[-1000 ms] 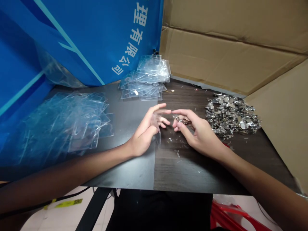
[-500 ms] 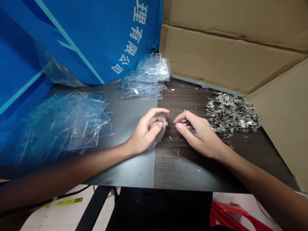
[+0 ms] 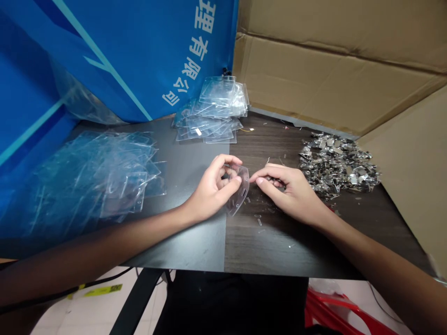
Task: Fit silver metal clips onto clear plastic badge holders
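- Left grip (image 3: 215, 188): pinches a clear badge holder (image 3: 240, 199) between thumb and fingers; the slotted edge faces the right grip.
- Right grip (image 3: 288, 186): thumb and index fingertips drawn close, other fingers curled around a metal clip (image 3: 271, 178), mostly hidden. Contact between its fingertips and the holder's edge cannot be confirmed.
- Hold the holder back from its slotted edge, so that the thumb leaves the centre slot exposed.
- Support the film from behind; the thin sheet is likely to flex if pressed near the slot.
- Keep the curled fingers firm enough to retain the clip while thumb and index stay free.
- Work above the desk (image 3: 265, 253); small clear pieces lie loose below and between the grips.
- Supply positions: holder pile (image 3: 122, 172) left of the left grip; holder stack (image 3: 220, 109) beyond it; clip heap (image 3: 340, 165) right of the right grip.
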{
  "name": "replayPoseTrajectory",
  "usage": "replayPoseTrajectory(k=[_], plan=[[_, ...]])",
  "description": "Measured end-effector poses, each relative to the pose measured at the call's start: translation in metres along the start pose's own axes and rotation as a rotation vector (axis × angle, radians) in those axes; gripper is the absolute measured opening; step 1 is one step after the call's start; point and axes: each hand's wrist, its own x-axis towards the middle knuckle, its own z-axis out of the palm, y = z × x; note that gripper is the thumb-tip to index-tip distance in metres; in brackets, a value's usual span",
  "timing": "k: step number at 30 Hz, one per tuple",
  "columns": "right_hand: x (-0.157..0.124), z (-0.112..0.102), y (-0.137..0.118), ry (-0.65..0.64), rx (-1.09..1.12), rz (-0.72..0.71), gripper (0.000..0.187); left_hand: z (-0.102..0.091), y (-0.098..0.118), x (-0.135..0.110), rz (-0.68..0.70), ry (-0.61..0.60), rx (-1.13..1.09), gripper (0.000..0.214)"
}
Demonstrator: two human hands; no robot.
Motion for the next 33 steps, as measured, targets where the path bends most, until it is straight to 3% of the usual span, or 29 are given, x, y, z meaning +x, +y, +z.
replayPoseTrajectory(k=[5,12,33], plan=[[-0.0007,0.0017,-0.0006,-0.038,-0.013,0.025,0.023,0.0005,-0.0009,0.0007,-0.006,0.009,0.022,0.032],[0.0001,0.003,0.0027,-0.049,-0.035,-0.091,0.021,0.0009,0.0001,0.0024,0.016,0.05,0.067,0.032],[0.0002,0.0026,0.0055,-0.028,-0.065,-0.102,0.012,0.0013,-0.0009,0.0018,0.023,0.047,0.099,0.03]])
